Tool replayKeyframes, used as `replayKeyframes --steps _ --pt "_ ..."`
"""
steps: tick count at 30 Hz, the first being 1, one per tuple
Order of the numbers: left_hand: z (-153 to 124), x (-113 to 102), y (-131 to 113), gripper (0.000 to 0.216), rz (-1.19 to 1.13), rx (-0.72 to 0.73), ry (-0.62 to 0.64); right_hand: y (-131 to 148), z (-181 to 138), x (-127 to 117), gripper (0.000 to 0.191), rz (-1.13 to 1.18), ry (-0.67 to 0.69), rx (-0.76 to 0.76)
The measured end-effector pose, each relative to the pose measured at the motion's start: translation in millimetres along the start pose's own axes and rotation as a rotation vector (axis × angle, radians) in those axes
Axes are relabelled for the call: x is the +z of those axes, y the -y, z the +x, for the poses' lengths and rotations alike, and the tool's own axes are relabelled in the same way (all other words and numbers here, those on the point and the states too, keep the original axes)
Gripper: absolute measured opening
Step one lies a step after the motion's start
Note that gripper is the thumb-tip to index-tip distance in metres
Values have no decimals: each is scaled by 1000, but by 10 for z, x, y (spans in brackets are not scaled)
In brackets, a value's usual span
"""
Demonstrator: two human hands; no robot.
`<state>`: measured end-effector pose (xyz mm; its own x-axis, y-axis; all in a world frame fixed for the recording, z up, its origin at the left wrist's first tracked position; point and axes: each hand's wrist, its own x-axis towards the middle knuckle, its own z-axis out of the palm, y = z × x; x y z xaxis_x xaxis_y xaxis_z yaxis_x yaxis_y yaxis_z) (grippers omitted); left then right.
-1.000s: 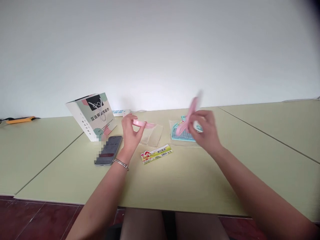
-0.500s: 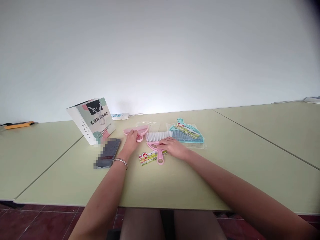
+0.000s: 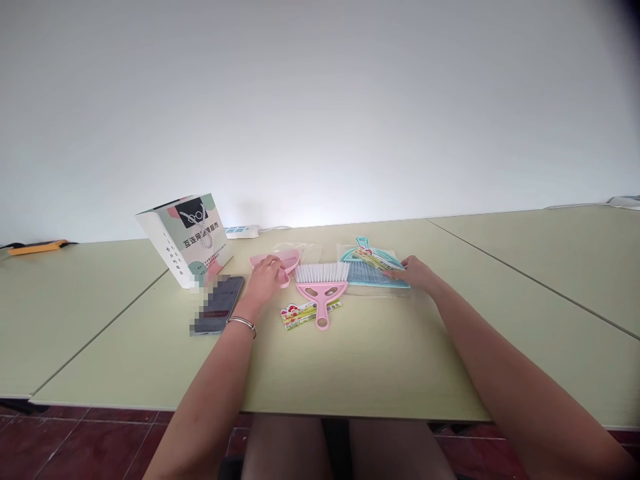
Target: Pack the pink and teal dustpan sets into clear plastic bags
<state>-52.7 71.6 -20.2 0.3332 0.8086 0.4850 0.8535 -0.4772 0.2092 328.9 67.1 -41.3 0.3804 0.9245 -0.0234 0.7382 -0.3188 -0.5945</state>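
Note:
The pink dustpan (image 3: 290,259) lies on the table under my left hand (image 3: 265,277), whose fingers curl over its middle and hide part of it. Right of it is a pink hand brush (image 3: 323,291), bristles pointing away and handle toward me, with nothing touching it from above. A printed card label (image 3: 295,319) sticks out from beneath that handle. At the far side, a teal brush and dustpan set (image 3: 367,270) lies in a clear plastic bag. My right hand (image 3: 413,273) grips the right edge of this set, thumb over the top; some fingertips are hidden.
A dark phone (image 3: 220,307) lies left of my left forearm. Behind it stands a paper bag (image 3: 193,243) with rope handles. Clear plastic wrapping (image 3: 307,252) lies behind the pink dustpan. An orange object (image 3: 37,249) is at far left, and a wall closes off the back.
My right hand has left the pink brush and moved right to the edge of the bagged teal set. My left hand stays at the pink dustpan, its fingers slightly shifted.

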Motion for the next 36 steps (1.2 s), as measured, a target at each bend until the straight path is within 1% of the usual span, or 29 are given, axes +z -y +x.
replayKeyframes --steps 3,6,8,10,13,14,16,17,19,21,22,23,25,26,27,28,29,30,32,33,34,35,36 --pt "7 2 -20 27 -53 19 -80 28 -13 -5 24 108 -79 9" --pt "10 -27 -62 26 -101 49 -119 87 -50 -2 12 148 -129 35" --pt "9 -50 -96 25 -132 69 -130 103 -72 -28 10 165 -179 41" --pt "4 -73 -132 25 -164 76 -137 79 -90 -100 11 250 -278 62" --pt "-4 -109 -191 24 -212 68 -136 -3 -105 -273 10 453 -511 128" --pt "-6 -119 -214 24 -226 62 -136 -21 -109 -327 10 520 -570 142" --pt "-7 -133 -266 22 -262 44 -144 -2 -121 -389 15 686 -621 134" --pt "-7 -135 -294 22 -292 28 -154 41 -136 -386 18 781 -609 101" --pt "-6 -133 -355 23 -394 -34 -177 194 -198 -310 22 872 -515 19" --pt "-4 -127 -420 31 -566 -161 -188 408 -316 -161 22 921 -302 -105" --pt "-3 -125 -453 38 -683 -247 -164 520 -396 -74 23 930 -201 -166" --pt "-2 -125 -484 44 -815 -335 -112 625 -485 13 24 936 -106 -226" --pt "4 -123 -540 53 -1077 -469 48 794 -663 165 31 952 19 -307" --pt "8 -121 -563 56 -1179 -499 118 850 -739 221 34 954 62 -339" --pt "13 -116 -582 55 -1256 -509 149 885 -799 261 35 937 95 -360" --pt "20 -110 -597 53 -1308 -513 136 901 -841 284 36 912 85 -373" --pt "26 -101 -608 49 -1342 -519 93 901 -867 292 38 881 33 -385" --pt "32 -90 -615 44 -1360 -535 29 891 -880 286 39 844 -61 -402" --pt "40 -67 -620 38 -1348 -601 -90 859 -887 251 39 769 -302 -459" --pt "41 -56 -619 35 -1321 -637 -137 849 -891 233 36 733 -382 -495" --pt "41 -46 -615 33 -1288 -667 -174 848 -901 222 32 701 -398 -528" --pt "38 -39 -610 32 -1260 -689 -203 857 -918 221 29 679 -343 -549" --pt "34 -33 -603 31 -1244 -702 -228 875 -942 232 29 677 -229 -551"
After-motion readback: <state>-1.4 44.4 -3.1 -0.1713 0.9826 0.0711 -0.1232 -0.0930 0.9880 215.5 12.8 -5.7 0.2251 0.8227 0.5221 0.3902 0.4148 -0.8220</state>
